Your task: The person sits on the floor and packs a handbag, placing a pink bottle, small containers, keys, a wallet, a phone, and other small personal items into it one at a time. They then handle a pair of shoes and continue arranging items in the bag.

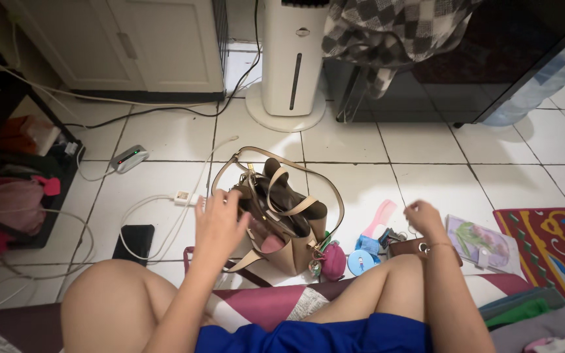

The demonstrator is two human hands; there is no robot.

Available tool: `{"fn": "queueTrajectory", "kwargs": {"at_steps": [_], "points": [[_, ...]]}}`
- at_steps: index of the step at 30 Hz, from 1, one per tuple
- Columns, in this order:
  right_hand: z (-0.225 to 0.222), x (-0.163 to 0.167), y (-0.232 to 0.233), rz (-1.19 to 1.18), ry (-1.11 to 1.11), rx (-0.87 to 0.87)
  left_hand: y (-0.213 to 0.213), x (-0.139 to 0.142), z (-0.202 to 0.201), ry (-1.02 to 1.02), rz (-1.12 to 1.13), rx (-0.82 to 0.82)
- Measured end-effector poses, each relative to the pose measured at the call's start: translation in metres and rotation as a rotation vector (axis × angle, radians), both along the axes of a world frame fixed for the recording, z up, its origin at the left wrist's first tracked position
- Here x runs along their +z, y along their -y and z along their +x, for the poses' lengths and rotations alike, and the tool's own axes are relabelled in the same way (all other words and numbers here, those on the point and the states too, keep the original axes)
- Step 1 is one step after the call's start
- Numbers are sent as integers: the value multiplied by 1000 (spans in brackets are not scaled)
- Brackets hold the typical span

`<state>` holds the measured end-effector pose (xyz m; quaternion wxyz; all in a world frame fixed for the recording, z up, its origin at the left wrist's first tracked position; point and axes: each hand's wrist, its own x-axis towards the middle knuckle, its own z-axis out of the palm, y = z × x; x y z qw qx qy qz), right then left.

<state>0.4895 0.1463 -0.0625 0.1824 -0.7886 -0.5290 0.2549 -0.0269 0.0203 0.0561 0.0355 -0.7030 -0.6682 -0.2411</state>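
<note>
Even, fairly bright indoor light falls on the white tiled floor [420, 140], which shows a soft sheen and no hard glare. Shadows are short and diffuse, gathering under the tan handbag [281, 225] and along the dark cabinet [505, 72] at the floor's far right edge. Wide-angle distortion bends the tile lines outward. The right hand [424, 219] is slightly motion-blurred; the left edge lies dim.

Tan handbag [282, 222] at centre; pink comb [379, 216] at three o'clock; red patterned rug [550, 245] farther right; white tiled floor [426, 150].
</note>
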Motion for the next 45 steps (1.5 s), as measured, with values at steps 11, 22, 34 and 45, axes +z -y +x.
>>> {"fn": "queueTrajectory", "kwargs": {"at_steps": [11, 22, 34, 45], "points": [[-44, -17, -33, -403, 64, 86, 4, -13, 18, 43, -276, 111], [-99, -66, -40, -140, 112, -185, 6, -3, 31, 134, -632, 88], [-191, 137, 36, -509, -814, 712, -20, -29, 62, 129, 70, -270], [-265, 150, 29, 138, -1027, 527, -17, -22, 46, 217, -182, -122]]}}
